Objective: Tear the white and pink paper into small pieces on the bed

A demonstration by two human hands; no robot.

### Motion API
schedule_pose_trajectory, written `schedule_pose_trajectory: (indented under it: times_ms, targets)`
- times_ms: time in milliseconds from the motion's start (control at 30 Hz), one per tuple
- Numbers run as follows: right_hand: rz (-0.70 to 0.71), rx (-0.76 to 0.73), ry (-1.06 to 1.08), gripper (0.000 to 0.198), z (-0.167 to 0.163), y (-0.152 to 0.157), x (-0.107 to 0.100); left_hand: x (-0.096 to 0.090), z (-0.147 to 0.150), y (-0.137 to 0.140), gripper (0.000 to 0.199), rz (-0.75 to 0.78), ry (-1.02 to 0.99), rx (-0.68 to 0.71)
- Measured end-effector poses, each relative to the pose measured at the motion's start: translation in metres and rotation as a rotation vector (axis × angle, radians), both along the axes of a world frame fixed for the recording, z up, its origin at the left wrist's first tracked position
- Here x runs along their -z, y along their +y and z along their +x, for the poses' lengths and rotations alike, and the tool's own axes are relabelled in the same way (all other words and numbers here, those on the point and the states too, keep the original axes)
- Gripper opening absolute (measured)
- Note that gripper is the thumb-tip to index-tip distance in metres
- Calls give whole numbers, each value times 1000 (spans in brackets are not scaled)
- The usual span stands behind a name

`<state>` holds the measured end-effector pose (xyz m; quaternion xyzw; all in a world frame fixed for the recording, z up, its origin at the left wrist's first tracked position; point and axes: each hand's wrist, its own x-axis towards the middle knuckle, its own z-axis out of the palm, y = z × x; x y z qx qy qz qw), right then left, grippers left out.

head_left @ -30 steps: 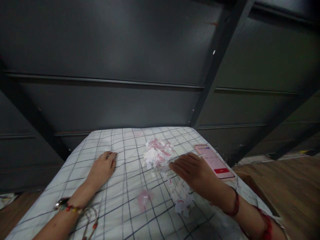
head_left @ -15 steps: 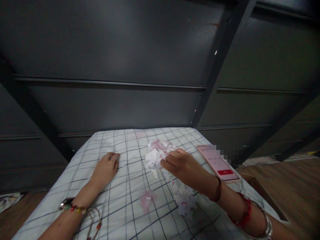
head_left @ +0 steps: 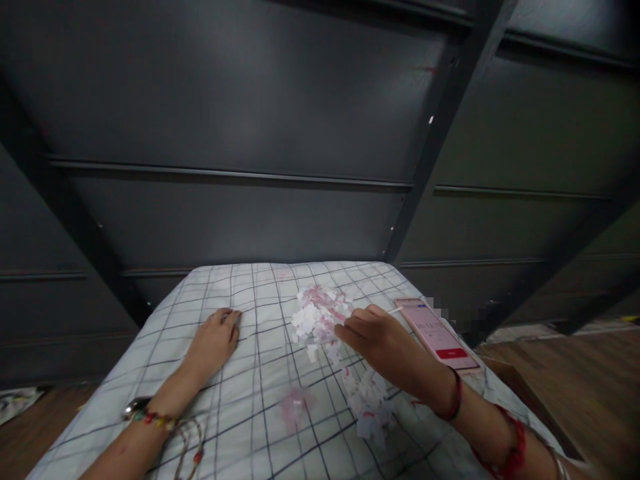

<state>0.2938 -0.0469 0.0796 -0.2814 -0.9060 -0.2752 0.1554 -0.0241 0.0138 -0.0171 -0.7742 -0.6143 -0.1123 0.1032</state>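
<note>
On the checked white cloth, my left hand [head_left: 214, 340] lies palm down, fingers loosely extended and holding nothing. My right hand [head_left: 380, 343] is pinched around a thin white stick [head_left: 396, 311], whose far end pokes out beyond the knuckles. Its other end is hidden by the fingers. Just left of those fingertips is a heap of torn white and pink paper scraps [head_left: 317, 317]. A second pile of white scraps [head_left: 369, 407] lies below the right hand, nearer to me.
A pink-cased phone [head_left: 435, 333] with a lit screen lies beyond my right wrist. A blurry pink patch [head_left: 296, 407] marks the cloth [head_left: 240, 427] between my arms. Dark metal panels [head_left: 260, 220] stand at the cloth's far edge. A brown box [head_left: 525, 400] is at the right.
My right hand has shifted slightly right, away from the larger heap, and the white stick shows more clearly. My left hand stays in place. The view has tilted slightly.
</note>
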Motion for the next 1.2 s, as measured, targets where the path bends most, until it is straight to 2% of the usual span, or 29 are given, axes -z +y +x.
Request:
schedule_pose_trajectory:
  times_ms: [167, 367, 500, 667, 900, 1067, 1200]
  targets:
    - [38, -24, 51, 11, 5, -3, 0, 3, -2, 2, 35, 23, -39, -4]
    - [14, -47, 50, 12, -4, -1, 5, 9, -5, 3, 36, 48, -59, -4]
    - [-35, -64, 66, 10, 2, -5, 4, 8, -5, 3, 37, 26, -27, -3]
    - [12, -96, 118, 12, 7, -11, 1, 3, -1, 1, 37, -24, 9, -32]
    - [18, -83, 76, 17, -4, -5, 12, 3, 0, 0, 35, -20, -28, -41]
    - [-31, -82, 76, 15, 4, -9, 10, 5, -1, 1, 37, -5, -50, -25]
    - [26, -98, 115, 16, 14, -15, 7, 2, 0, -1, 39, -3, -41, -6]
